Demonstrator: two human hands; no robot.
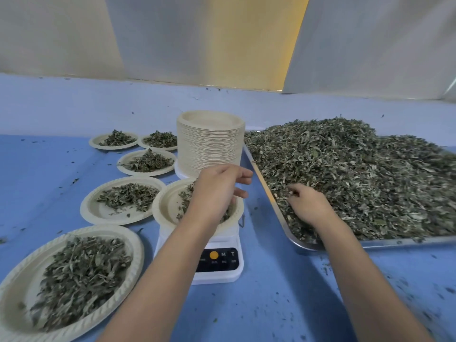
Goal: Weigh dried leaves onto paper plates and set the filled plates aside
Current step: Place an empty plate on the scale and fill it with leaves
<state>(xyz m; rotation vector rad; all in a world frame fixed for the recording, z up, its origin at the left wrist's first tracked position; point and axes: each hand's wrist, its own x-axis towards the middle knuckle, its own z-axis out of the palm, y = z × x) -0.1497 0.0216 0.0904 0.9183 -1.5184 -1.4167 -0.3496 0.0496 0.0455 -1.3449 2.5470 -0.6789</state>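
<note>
A white digital scale (217, 264) sits in the middle of the blue table, carrying a paper plate (165, 208) with some dried leaves. My left hand (217, 188) hovers over that plate with its fingers loosely spread toward the tray. A big heap of dried leaves (357, 174) fills the metal tray (296, 239) on the right. My right hand (308, 204) rests in the near edge of the heap, fingers curled into the leaves. Several filled paper plates (71, 277) lie to the left of the scale.
A tall stack of unused paper plates (209, 141) stands just behind the scale, touching the tray's left corner. Loose leaf crumbs dot the blue table (271, 304). White and yellow sheeting hangs behind the table.
</note>
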